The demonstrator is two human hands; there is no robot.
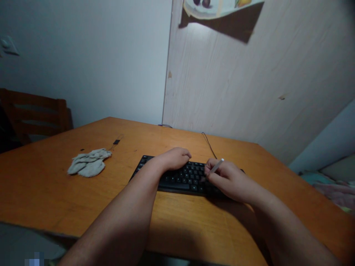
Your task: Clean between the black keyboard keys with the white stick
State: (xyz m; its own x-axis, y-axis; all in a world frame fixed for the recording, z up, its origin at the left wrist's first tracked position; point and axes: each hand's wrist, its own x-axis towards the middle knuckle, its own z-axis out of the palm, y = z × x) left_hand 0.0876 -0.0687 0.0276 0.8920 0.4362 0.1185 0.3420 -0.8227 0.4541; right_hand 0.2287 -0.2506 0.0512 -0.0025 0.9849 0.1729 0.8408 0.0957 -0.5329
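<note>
A black keyboard (180, 181) lies on the wooden table (177, 218), in front of me. My left hand (177, 158) rests over the keyboard's back edge, fingers close together and curled down; whether they grip the edge is hidden. Over the right part of the keys, my right hand (222, 175) is closed around a thin, light-coloured stick (217, 166). The stick slants, its pale end pointing up, and its lower end is near the keys, where a small dark tip shows faintly.
A crumpled grey cloth (90, 163) lies on the left of the table, with a small black tag (116, 142) on a string behind it. A dark cable (209, 144) runs behind the keyboard. A wooden chair (36, 112) stands at the far left.
</note>
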